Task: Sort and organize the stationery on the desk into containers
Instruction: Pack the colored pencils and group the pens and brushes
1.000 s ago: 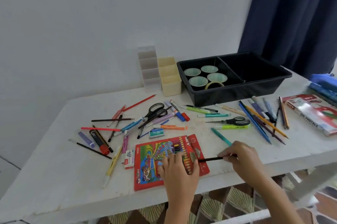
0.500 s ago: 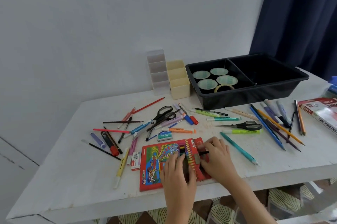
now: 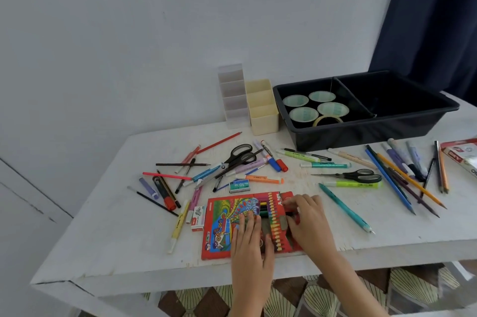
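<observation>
A red coloured-pencil box (image 3: pixel 219 223) lies flat near the desk's front edge, its right end open, with several pencils showing inside. My left hand (image 3: pixel 251 242) presses on the box with straight fingers. My right hand (image 3: pixel 307 223) is at the open right end, fingers curled round the tail of a black pencil (image 3: pixel 291 213) that is mostly inside the box. Loose pens, markers and pencils (image 3: pixel 196 182) lie scattered left of centre. More pencils (image 3: pixel 402 177) lie to the right. A teal pen (image 3: pixel 343 207) lies just right of my right hand.
A black two-part tray (image 3: pixel 361 133) at the back right holds several tape rolls (image 3: pixel 303 113). Beside it stand a cream organizer (image 3: pixel 263 120) and a clear one (image 3: pixel 233 100). Two scissors (image 3: pixel 240 155) (image 3: pixel 358 174), a staples box (image 3: pixel 198 218) and a pastel box (image 3: pixel 462 156) lie around.
My right hand carried the black pencil left from beside the box and slid it into the open end. My left hand stayed pressed on the box.
</observation>
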Demonstrator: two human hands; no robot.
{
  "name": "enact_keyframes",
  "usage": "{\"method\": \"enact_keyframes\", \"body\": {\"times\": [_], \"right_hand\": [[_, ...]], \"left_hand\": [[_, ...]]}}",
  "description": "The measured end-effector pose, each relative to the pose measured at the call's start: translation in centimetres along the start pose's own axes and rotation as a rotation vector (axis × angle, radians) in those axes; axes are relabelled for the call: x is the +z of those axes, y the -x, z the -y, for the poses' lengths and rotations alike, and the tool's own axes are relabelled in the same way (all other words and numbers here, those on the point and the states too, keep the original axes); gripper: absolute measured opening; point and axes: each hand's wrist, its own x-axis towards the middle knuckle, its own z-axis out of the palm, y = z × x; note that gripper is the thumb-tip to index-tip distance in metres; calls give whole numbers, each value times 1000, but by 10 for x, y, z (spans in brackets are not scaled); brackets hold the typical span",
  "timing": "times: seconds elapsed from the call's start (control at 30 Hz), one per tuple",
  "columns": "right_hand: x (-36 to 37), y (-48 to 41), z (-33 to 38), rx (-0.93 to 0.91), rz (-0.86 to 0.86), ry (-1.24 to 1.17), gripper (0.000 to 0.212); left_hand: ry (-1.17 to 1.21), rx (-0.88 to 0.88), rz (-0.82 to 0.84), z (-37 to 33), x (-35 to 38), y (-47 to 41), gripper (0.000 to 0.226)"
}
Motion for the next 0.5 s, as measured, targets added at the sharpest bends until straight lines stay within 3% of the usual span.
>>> {"method": "enact_keyframes", "body": {"times": [0.13, 0.27, 0.5], "right_hand": [[0, 10, -10, -16, -91, 90, 28], [0, 6, -9, -3, -86, -16, 19], [-10, 1, 0, 10, -41, -111, 21]], "left_hand": [[-25, -19, 27, 0, -1, 0, 100], [-41, -16, 57, -1, -4, -1, 97], [-52, -37, 99, -10, -13, -1, 90]]}}
